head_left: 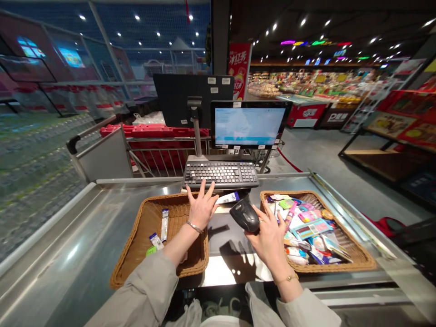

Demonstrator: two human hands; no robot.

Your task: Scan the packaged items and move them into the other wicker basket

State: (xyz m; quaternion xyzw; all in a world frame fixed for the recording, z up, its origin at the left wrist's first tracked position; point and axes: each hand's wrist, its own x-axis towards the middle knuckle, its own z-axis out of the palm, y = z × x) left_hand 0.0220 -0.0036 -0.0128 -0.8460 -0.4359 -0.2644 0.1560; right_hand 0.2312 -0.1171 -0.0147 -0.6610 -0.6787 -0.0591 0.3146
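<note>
My left hand [201,207] is open with its fingers spread, just above the near rim of a wicker basket [153,268]. Several small packets lie in that basket, including a slim white and blue one [165,225]. A white and blue packet [227,198] sits just beyond my left thumb, on the counter. My right hand [269,240] is shut on a black handheld barcode scanner [244,215]. It is close to a second wicker basket [344,243], which is heaped with colourful packaged goods [303,229].
A black keyboard [220,174] and a lit monitor [248,124] stand directly ahead, with a second screen's back [190,100] behind them. A steel counter [78,227] surrounds the baskets. A shopping cart [102,154] stands beyond its far edge, and store shelves lie to the right.
</note>
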